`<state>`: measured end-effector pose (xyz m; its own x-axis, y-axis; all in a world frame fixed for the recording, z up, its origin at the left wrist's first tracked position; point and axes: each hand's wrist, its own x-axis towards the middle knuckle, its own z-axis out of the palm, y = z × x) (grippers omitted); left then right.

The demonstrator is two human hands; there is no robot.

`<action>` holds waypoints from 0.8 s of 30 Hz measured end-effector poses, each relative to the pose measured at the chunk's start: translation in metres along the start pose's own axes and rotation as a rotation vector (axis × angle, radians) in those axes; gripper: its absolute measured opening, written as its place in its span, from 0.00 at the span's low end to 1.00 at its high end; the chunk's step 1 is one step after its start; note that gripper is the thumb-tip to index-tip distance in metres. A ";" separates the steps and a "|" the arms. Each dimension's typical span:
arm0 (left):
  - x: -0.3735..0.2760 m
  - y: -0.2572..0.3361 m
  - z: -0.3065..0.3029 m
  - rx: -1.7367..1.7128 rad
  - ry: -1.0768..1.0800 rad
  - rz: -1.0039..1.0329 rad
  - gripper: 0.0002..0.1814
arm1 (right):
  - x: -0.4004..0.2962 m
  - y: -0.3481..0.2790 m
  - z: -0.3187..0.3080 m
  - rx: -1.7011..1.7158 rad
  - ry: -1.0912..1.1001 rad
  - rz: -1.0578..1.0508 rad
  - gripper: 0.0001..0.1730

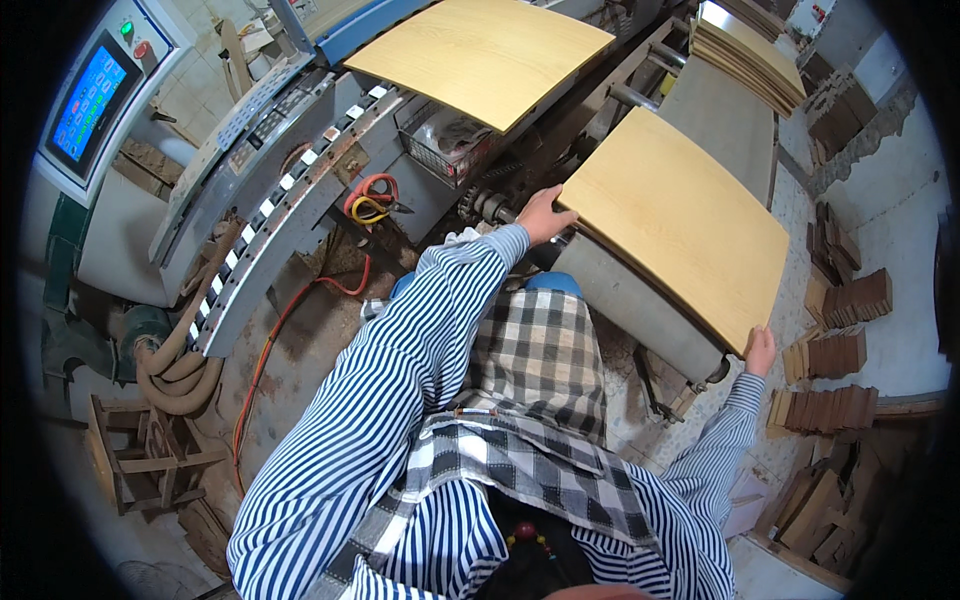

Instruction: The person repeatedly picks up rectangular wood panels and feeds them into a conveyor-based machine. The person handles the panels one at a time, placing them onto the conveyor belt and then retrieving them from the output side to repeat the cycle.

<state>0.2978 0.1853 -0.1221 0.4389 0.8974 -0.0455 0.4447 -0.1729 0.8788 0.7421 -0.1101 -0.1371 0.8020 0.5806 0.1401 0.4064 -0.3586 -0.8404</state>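
Observation:
A pale wood-veneer panel (pixel 675 217) lies over the near end of a grey conveyor belt (pixel 637 300). My left hand (pixel 546 215) grips its near left corner, fingers at the edge and thumb along the side. At the near right corner, my right hand (pixel 761 351) holds the panel's edge, its fingers partly hidden. Another wood-grained panel (pixel 487 56) rests on the machine at the upper left, apart from both hands. Farther along the belt sits a stack of similar panels (pixel 742 56).
An edge-processing machine with a chain track (pixel 287 182) and a control screen (pixel 88 101) stands left. Red-handled scissors (pixel 373 199) hang beside a wire basket (pixel 446 150). An orange hose (pixel 264 352) crosses the floor. Stacks of small boards (pixel 829 352) line the right side.

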 end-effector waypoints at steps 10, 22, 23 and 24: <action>-0.121 -0.004 -0.015 -0.715 0.198 -0.307 0.22 | -0.110 0.023 -0.073 0.335 -0.162 0.346 0.20; -0.264 0.003 -0.099 -0.986 0.444 -0.391 0.19 | -0.181 -0.043 -0.015 0.243 -0.335 0.002 0.21; -0.274 0.009 -0.115 -0.946 0.482 -0.311 0.18 | -0.189 -0.056 0.001 0.377 -0.341 0.012 0.21; -0.280 0.013 -0.130 -0.939 0.558 -0.270 0.18 | -0.194 -0.071 0.015 0.422 -0.377 0.001 0.20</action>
<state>0.0794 -0.0157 -0.0359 -0.0981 0.9561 -0.2762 -0.3955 0.2173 0.8924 0.5510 -0.1865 -0.1120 0.5593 0.8289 0.0076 0.1332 -0.0808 -0.9878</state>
